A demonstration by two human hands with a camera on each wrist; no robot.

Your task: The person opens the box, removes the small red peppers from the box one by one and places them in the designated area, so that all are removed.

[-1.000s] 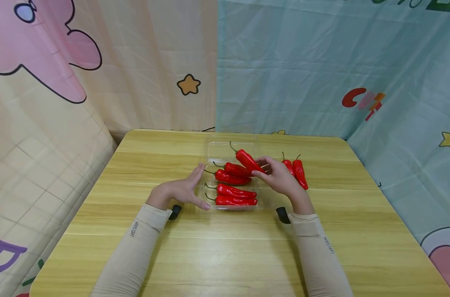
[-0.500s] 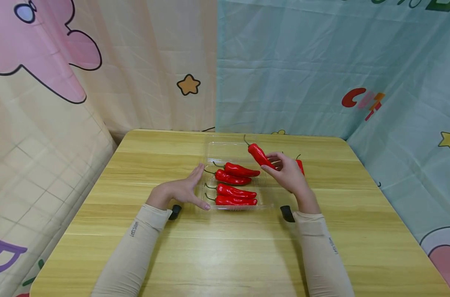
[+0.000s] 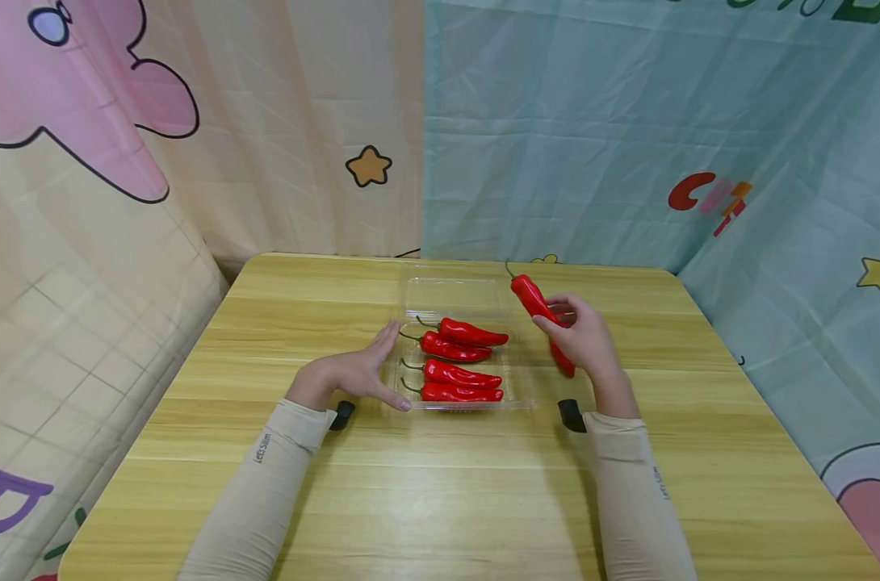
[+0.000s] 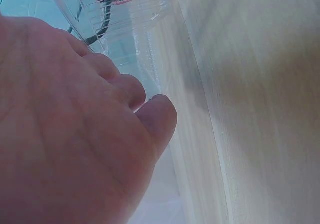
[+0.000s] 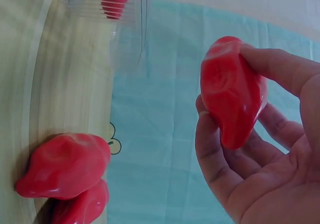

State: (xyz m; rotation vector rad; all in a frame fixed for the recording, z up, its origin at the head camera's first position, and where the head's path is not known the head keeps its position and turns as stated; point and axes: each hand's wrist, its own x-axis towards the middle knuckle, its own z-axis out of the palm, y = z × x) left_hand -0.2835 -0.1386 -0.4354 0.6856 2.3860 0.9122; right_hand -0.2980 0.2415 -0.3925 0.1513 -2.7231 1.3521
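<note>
Right hand [image 3: 581, 335]: pinching a red pepper [image 3: 531, 295] above the table [image 3: 425, 500], right of the clear tray [image 3: 454, 406] | left hand [image 3: 353, 374]: spreading thumb from fingers just beside the tray's left edge | four peppers [image 3: 460, 374]: lying in the tray

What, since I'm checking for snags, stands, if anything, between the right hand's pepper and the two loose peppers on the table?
Nothing visible: in the right wrist view, only an open gap separates the held pepper from the two loose peppers.
</note>
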